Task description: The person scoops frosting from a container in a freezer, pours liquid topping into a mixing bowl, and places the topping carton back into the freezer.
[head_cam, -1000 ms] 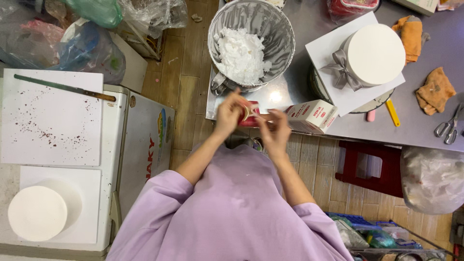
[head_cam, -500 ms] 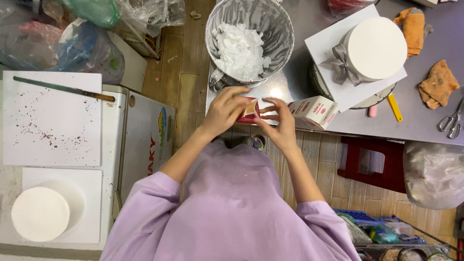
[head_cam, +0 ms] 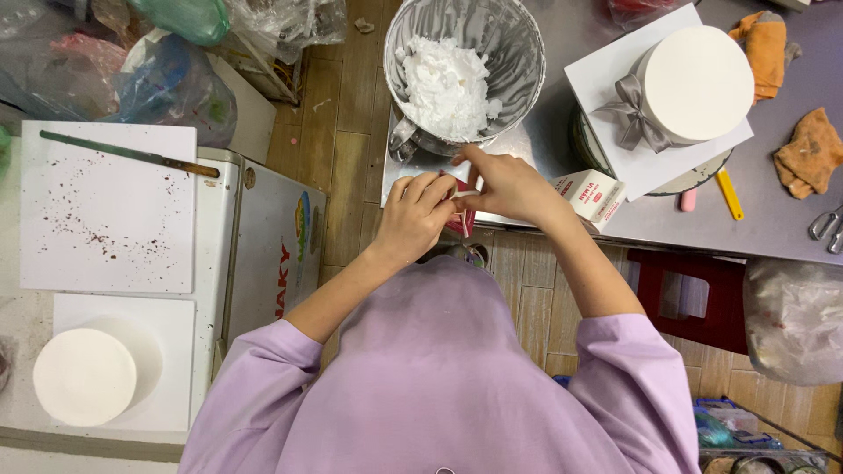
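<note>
Metal bowl [head_cam: 465,75]: it stands at the near edge of the grey bench [head_cam: 773,219] and holds a heap of white cream; much cream is still inside, so I judge the cream work is not finished.
Left hand [head_cam: 414,215]: fingers curled, the grip pressed together on a small white strip and a small red thing [head_cam: 463,219] at the near edge of the bench, just below the bowl.
Right hand [head_cam: 509,186]: fingertips pinch the same small piece from the other side; what exactly it is, I cannot tell, it is too small.
Done: one white cake [head_cam: 694,83] with a grey ribbon bow stands on a white board at the right of the bowl and looks complete.
Left to do: a plain white cake [head_cam: 85,376] on a board waits on the side cabinet at the person's left, without decoration.
Around: a small carton [head_cam: 590,197] touches the right wrist area; a long knife [head_cam: 127,154] lies on a speckled white board; orange cloths [head_cam: 812,149] and a yellow tool [head_cam: 728,193] lie further right.
In the way: the carton is very near the right hand.
</note>
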